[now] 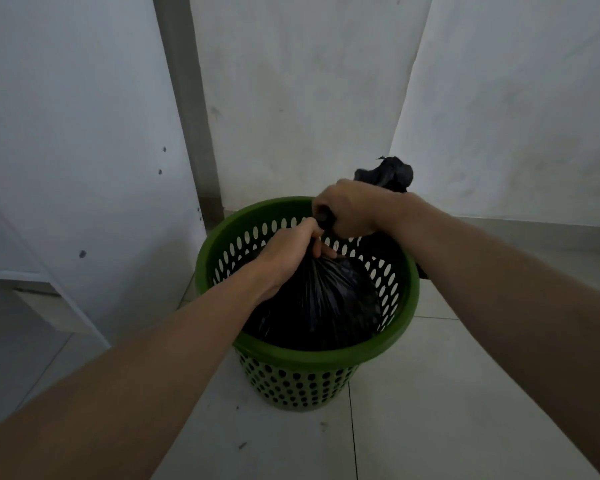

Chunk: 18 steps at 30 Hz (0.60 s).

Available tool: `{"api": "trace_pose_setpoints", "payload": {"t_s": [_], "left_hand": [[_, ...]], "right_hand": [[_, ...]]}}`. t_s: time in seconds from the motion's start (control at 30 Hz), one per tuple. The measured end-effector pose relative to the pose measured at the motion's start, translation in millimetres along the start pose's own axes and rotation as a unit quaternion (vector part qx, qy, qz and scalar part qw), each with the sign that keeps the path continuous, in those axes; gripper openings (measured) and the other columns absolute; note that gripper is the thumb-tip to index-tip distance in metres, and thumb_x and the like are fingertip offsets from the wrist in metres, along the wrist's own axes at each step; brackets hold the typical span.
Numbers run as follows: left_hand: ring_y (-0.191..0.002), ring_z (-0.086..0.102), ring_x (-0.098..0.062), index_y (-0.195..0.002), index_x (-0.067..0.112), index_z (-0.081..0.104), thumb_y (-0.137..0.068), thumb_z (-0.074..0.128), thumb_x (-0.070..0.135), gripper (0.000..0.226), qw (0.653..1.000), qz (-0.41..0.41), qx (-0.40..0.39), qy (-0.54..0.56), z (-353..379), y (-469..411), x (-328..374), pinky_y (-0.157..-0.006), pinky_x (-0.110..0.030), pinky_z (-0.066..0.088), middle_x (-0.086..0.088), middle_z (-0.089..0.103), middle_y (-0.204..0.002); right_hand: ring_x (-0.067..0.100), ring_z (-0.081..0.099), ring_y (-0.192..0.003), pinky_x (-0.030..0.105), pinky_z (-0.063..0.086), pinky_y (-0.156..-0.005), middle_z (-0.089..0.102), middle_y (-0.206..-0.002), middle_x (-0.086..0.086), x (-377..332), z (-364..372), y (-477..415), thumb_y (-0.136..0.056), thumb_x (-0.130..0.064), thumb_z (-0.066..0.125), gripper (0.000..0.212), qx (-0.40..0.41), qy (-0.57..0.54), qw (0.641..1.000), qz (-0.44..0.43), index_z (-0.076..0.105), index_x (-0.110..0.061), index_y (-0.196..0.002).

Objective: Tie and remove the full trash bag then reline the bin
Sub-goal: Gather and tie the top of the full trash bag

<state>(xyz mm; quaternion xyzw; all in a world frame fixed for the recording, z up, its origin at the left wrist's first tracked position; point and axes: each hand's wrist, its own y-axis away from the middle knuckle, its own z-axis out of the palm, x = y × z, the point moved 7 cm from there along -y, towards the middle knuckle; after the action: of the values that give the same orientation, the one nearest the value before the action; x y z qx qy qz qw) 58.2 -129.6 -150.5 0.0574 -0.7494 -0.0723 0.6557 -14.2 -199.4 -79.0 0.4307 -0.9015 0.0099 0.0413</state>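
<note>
A green perforated plastic bin stands on the tiled floor. Inside it sits a full black trash bag, its top gathered into a twisted neck. My left hand is closed around that neck just above the bulge. My right hand grips the upper end of the neck over the bin's far rim, touching my left hand. A crumpled piece of black plastic shows behind my right hand; whether it is the bag's loose end or a separate bag is unclear.
White walls close in behind and on both sides of the bin, with a grey vertical strip at the back left. A white cabinet edge juts out at left. Pale floor tiles surround the bin.
</note>
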Motion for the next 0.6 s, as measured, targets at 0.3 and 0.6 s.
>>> {"api": "trace_pose_setpoints", "payload": {"t_s": [0.3,0.6], "left_hand": [[-0.082,0.062,-0.028,-0.046,0.013,0.044,-0.092,0.032,0.025,0.049,0.99,-0.017,0.011,0.142,-6,3,-7,-0.082,-0.036,0.048,-0.016,0.075,-0.085],[-0.074,0.063,-0.017,-0.066,0.022,0.072,-0.086,0.048,0.028,0.032,0.995,0.103,0.015,-0.007,-7,7,21,-0.082,-0.034,0.047,0.003,0.061,-0.061]], "right_hand": [[0.011,0.058,-0.079,0.026,0.046,-0.073,0.064,-0.086,-0.004,20,-8,31,-0.086,-0.006,0.055,0.023,0.06,-0.143,0.987,-0.044,0.058,-0.018,-0.105],[0.013,0.043,-0.044,0.027,0.04,-0.046,0.049,-0.053,-0.002,39,0,35,-0.077,-0.018,0.044,0.017,-0.036,-0.492,0.844,0.211,0.054,-0.012,-0.064]]}}
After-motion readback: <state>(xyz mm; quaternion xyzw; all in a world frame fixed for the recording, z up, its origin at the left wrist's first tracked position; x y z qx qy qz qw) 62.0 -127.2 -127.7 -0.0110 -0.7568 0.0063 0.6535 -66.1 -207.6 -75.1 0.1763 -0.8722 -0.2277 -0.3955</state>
